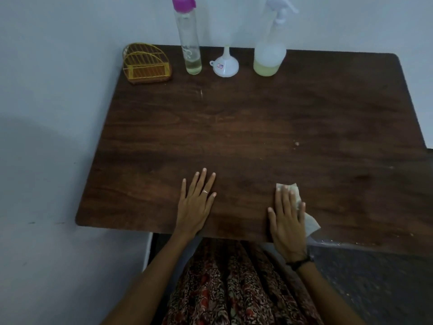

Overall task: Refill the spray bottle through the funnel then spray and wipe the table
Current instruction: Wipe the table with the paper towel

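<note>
I count two hands, two bottles, one funnel, one rack. My right hand [287, 221] lies flat, fingers spread, pressing a white wipe [310, 222] onto the desk [257, 127] at 5 o'clock. My left hand [195, 202] rests flat and empty at 6 o'clock. At 12 o'clock stand the white funnel [225, 64], mouth down, the spray bottle [269, 43] at 1, a pink-capped clear bottle [189, 43] and a yellow wire rack [146, 64] at 11. Pale walls behind and left.
</note>
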`<state>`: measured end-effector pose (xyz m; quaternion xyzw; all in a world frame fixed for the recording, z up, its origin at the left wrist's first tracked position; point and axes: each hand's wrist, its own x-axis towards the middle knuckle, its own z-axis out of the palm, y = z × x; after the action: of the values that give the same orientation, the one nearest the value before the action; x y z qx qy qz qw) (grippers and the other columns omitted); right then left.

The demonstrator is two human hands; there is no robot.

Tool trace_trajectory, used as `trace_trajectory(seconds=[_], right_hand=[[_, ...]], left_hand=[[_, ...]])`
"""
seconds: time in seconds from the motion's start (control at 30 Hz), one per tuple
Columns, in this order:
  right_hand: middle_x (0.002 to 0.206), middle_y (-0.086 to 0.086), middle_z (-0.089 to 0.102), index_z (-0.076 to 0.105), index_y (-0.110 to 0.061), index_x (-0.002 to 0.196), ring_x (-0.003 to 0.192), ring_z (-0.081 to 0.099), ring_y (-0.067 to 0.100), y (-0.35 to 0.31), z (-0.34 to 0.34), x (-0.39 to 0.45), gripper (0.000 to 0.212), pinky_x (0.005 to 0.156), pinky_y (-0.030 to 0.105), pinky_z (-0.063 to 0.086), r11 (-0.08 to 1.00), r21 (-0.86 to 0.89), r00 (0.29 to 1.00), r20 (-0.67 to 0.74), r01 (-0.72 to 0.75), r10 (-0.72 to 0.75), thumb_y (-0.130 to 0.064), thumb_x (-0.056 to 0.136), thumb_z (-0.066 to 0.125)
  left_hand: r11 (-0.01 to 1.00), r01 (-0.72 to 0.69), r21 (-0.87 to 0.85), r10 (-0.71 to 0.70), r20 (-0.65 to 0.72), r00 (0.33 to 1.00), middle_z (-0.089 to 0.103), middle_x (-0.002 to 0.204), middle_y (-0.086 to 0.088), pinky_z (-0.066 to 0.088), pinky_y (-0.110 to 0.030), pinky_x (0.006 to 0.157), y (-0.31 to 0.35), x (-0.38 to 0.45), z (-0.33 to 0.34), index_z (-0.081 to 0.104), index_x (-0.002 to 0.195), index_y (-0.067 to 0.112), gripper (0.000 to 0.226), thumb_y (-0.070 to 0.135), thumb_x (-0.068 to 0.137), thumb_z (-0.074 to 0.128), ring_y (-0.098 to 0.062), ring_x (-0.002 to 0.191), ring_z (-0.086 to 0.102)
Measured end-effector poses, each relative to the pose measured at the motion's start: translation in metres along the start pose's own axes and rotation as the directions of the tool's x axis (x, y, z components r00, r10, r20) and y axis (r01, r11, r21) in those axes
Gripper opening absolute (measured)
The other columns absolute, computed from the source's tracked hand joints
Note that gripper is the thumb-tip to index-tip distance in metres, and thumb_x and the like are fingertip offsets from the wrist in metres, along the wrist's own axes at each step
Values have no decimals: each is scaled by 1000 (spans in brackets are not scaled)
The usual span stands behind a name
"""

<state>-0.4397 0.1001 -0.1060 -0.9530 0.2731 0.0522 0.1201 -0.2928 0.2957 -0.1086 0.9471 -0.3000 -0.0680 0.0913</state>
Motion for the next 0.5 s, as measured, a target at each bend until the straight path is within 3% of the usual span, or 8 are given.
trace_trajectory(seconds=[0.1, 0.23, 0.37, 0.43, 0.5], right_hand=[[153, 12, 26, 22, -4, 146, 142, 16, 20, -16, -5, 1, 63, 116, 41, 0, 999, 31, 1000, -6, -20, 20, -43, 99, 5], [152, 6, 28, 27, -9, 146, 142, 23, 22, -82, 7, 10, 60, 114, 42, 7, 977, 89, 979, 45, 195, -199, -40, 96, 23], [150, 6, 35, 36, -9, 143, 139, 32, 20, -140, 11, 49, 56, 114, 39, 10, 937, 173, 947, 58, 303, -317, -35, 95, 25], [151, 6, 34, 34, -10, 144, 140, 31, 20, -142, 2, 75, 57, 117, 40, 9, 932, 174, 940, 64, 319, -334, -36, 95, 22], [156, 5, 21, 22, -13, 148, 144, 16, 18, -123, -6, 102, 62, 116, 40, 1, 939, 148, 947, 43, 310, -319, -40, 94, 12]], left_hand=[[1000, 4, 17, -5, 20, 1000, 22, 154, 0, 10, -42, 115, -3, 0, 0, 16, 147, 23, 54, 45, 99, 6, -12, 142, 13], [999, 18, 37, -18, 3, 1000, 25, 153, -2, 11, -42, 115, -1, 0, 0, 22, 146, 17, 54, 42, 100, 7, -14, 141, 17], [997, -8, 76, 7, 18, 1000, 25, 152, -10, 13, -43, 115, -3, -1, 3, 25, 144, 8, 56, 35, 96, 23, -19, 141, 21], [998, 11, 67, -13, 21, 1000, 28, 152, -11, 11, -41, 116, -4, -1, 4, 29, 143, 6, 54, 34, 98, 20, -18, 141, 20], [999, 40, 34, -40, 21, 999, 29, 151, -8, 10, -38, 116, -2, 1, 1, 30, 143, 7, 55, 36, 100, 11, -15, 140, 20]])
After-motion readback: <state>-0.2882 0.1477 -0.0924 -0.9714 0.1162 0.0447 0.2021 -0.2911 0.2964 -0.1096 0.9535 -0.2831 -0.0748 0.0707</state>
